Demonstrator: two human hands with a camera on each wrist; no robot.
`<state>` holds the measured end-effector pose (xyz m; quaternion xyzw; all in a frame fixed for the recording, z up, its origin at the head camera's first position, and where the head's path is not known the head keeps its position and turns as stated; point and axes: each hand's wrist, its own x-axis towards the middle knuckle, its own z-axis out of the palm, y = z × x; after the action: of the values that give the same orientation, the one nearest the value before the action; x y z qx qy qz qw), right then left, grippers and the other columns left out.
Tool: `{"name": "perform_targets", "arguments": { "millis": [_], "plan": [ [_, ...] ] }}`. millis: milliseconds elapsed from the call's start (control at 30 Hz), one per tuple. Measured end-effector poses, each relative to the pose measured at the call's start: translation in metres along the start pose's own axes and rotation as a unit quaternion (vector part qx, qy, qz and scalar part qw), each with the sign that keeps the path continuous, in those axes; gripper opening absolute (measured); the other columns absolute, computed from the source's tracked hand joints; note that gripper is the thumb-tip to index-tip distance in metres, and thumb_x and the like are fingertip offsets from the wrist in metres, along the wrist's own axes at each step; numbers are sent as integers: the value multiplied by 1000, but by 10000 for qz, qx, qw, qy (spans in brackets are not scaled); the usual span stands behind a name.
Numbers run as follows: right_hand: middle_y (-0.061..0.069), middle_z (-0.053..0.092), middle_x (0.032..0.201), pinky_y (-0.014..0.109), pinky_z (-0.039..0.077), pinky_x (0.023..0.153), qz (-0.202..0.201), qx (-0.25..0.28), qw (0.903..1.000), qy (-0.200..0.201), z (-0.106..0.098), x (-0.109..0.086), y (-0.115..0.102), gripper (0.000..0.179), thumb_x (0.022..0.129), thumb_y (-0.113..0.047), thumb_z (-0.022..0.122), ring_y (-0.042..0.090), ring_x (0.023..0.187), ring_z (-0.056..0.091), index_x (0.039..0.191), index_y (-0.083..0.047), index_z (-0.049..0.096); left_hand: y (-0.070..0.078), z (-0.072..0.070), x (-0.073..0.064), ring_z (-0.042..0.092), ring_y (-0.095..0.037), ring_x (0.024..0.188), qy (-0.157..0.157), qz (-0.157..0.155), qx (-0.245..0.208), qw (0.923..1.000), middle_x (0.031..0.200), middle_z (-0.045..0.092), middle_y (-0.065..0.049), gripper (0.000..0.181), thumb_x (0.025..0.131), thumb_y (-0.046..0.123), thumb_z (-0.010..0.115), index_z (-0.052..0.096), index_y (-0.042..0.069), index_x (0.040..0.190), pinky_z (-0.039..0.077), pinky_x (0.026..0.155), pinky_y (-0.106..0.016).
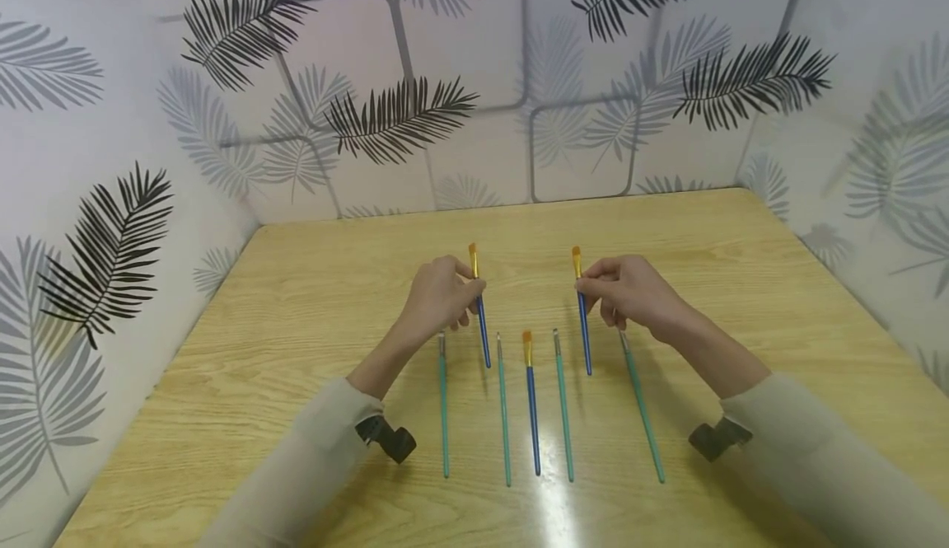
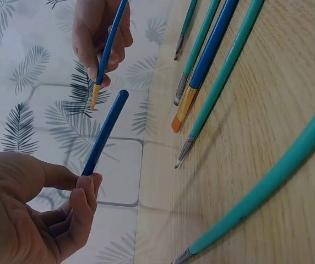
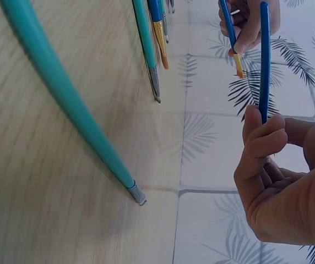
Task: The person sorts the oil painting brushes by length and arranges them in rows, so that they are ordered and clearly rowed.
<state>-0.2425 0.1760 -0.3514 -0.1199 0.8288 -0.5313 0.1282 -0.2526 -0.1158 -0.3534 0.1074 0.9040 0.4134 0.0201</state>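
My left hand (image 1: 442,295) pinches a blue paintbrush (image 1: 483,332) near its gold ferrule, orange bristles pointing away. Another blue paintbrush (image 1: 584,335) is pinched the same way by my right hand (image 1: 630,294). Both brushes are held above the table, handles toward me. Below and between the hands, a third blue paintbrush (image 1: 533,416) lies on the wood with a teal paintbrush (image 1: 504,416) to its left and a teal paintbrush (image 1: 563,416) to its right. Farther out lie a teal paintbrush (image 1: 444,416) on the left and a slanted teal paintbrush (image 1: 643,412) on the right.
The light wooden table (image 1: 296,284) runs back to a wall (image 1: 474,161) patterned with feather-like leaves. Walls with the same pattern stand at both sides. A dark wrist camera (image 1: 385,438) sits on the left sleeve, and a similar wrist camera (image 1: 719,438) on the right.
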Motion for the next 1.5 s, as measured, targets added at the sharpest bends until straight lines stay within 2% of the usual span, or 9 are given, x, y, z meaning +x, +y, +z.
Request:
{"name": "perform_targets", "arguments": {
  "millis": [67, 300, 433, 500, 600, 767, 1067, 1333, 1500],
  "plan": [
    [7, 71, 84, 25, 45, 47, -3, 42, 10000, 12, 0, 2, 0, 32, 105, -21, 63, 12, 53, 53, 120, 7, 64, -2, 0, 2, 74, -37, 65, 19, -6, 4, 10000, 79, 76, -20, 40, 101, 16, 58, 63, -11, 130, 62, 57, -45],
    [9, 70, 85, 25, 43, 48, 33, 106, 9999, 43, 0, 9, 1, 32, 106, -19, 61, 12, 53, 51, 122, 8, 63, -8, -1, 9, 72, -32, 59, 133, 44, -88, 9999, 79, 76, -20, 40, 102, 17, 57, 62, -12, 129, 58, 47, -31],
    [10, 69, 86, 25, 43, 48, 44, 133, 9999, 47, 0, 13, 0, 32, 106, -20, 61, 12, 54, 51, 122, 7, 63, -7, -2, 13, 72, -29, 57, 183, 128, -110, 9997, 80, 76, -21, 41, 102, 16, 57, 61, -13, 130, 60, 50, -36],
    [10, 69, 86, 26, 43, 48, 39, 144, 9999, 58, 0, 15, -1, 31, 106, -20, 60, 12, 54, 51, 122, 7, 63, -7, -2, 15, 72, -29, 57, 204, 188, -99, 9996, 80, 76, -20, 40, 102, 16, 57, 61, -13, 130, 59, 49, -34],
    [10, 68, 86, 26, 42, 49, 49, 177, 9998, 88, 0, 17, -3, 29, 106, -19, 60, 13, 55, 50, 119, 6, 64, -7, -2, 19, 72, -33, 59, 217, 157, -97, 9996, 81, 76, -20, 40, 102, 16, 56, 61, -12, 131, 60, 51, -37],
    [11, 66, 86, 27, 42, 50, -8, 171, 9998, 115, 1, 22, -6, 27, 106, -20, 61, 14, 55, 48, 114, 5, 66, -6, -1, 23, 73, -40, 67, 236, 23, -231, 9995, 85, 76, -20, 39, 104, 20, 57, 60, -7, 132, 62, 61, -52],
    [11, 67, 89, 27, 42, 52, -2, 224, 9996, 158, 0, 32, -10, 29, 107, -20, 60, 14, 56, 49, 119, 5, 65, -4, 0, 31, 73, -45, 70, 200, 153, -352, 9991, 86, 76, -21, 39, 106, 22, 58, 60, -7, 132, 62, 65, -56],
    [8, 67, 88, 27, 43, 52, 3, 282, 9994, 215, 3, 43, -11, 29, 106, -19, 61, 13, 56, 51, 121, 5, 65, -2, 0, 39, 71, -29, 58, 193, 185, -262, 9993, 84, 76, -19, 39, 104, 20, 58, 61, -7, 131, 57, 48, -30],
    [8, 67, 87, 27, 42, 53, 15, 327, 9992, 246, 5, 51, -13, 29, 106, -20, 61, 14, 58, 51, 120, 5, 65, -3, 1, 43, 72, -32, 60, 242, 114, -314, 9991, 82, 76, -16, 38, 104, 20, 58, 61, -7, 130, 57, 48, -30]
  ]
}}
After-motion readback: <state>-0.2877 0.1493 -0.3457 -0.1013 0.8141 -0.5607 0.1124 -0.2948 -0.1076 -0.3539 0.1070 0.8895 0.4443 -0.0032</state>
